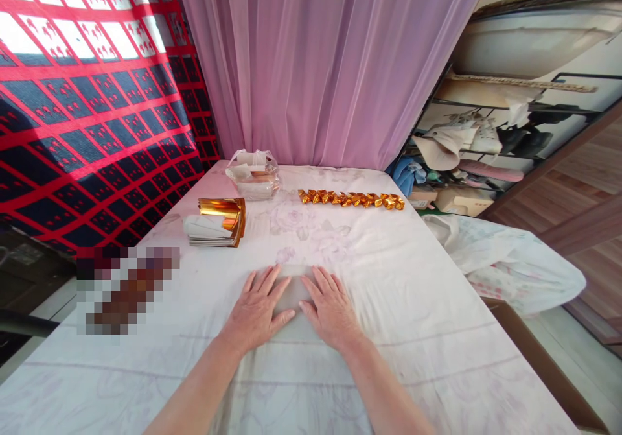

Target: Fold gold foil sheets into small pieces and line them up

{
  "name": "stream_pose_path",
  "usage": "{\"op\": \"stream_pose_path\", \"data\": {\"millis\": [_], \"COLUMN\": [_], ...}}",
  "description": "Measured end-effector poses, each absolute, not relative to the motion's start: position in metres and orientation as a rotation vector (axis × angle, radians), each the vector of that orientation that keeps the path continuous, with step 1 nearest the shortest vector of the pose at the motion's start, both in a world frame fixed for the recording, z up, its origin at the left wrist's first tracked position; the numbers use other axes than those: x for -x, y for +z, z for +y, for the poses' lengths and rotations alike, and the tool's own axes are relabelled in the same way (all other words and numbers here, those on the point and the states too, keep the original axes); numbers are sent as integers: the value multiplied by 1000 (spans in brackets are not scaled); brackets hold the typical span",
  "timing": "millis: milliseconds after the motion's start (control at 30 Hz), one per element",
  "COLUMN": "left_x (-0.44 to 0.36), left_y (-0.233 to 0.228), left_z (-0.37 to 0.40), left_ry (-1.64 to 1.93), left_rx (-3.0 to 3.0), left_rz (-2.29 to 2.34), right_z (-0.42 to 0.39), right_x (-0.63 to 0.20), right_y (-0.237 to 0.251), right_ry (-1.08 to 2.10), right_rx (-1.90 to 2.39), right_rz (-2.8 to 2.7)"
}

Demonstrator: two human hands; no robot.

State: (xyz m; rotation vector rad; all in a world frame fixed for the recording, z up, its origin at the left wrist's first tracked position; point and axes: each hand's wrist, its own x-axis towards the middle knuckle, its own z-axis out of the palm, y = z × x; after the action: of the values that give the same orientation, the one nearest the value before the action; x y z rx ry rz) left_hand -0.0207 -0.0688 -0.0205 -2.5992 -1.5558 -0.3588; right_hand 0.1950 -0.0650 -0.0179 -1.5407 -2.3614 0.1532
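Left hand (256, 310) and right hand (330, 306) flat, fingers spread, each grip pinching nothing, pressing one pale sheet (293, 290) on the tabletop (437, 305), long axis unclear, one gold folded row (351, 199) lying left-right, one foil stack (217, 222), one plastic bag (253, 174).

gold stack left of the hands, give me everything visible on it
The gold stack is a pile of thin sheets, shiny gold foil on one face and pale paper on the other as it looks. The top sheets curl up at the right edge, showing the foil. It lies flat on the white cloth, next to the plastic bag. Neither hand touches it; both rest flat nearer the camera.
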Motion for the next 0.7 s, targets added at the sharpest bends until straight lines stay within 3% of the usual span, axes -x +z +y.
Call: {"op": "stream_pose_path", "data": {"millis": [333, 700], "left_x": [23, 23], "left_y": [-19, -16], "left_z": [-68, -68], "left_ry": [-324, -306], "left_rx": [2664, 2666], "left_rz": [-1591, -1602], "right_z": [-51, -10], "right_x": [-216, -283], "right_y": [-20, -34], "right_ry": [255, 304], "right_rx": [1331, 1450], "right_rz": [-2056, -1714]}}
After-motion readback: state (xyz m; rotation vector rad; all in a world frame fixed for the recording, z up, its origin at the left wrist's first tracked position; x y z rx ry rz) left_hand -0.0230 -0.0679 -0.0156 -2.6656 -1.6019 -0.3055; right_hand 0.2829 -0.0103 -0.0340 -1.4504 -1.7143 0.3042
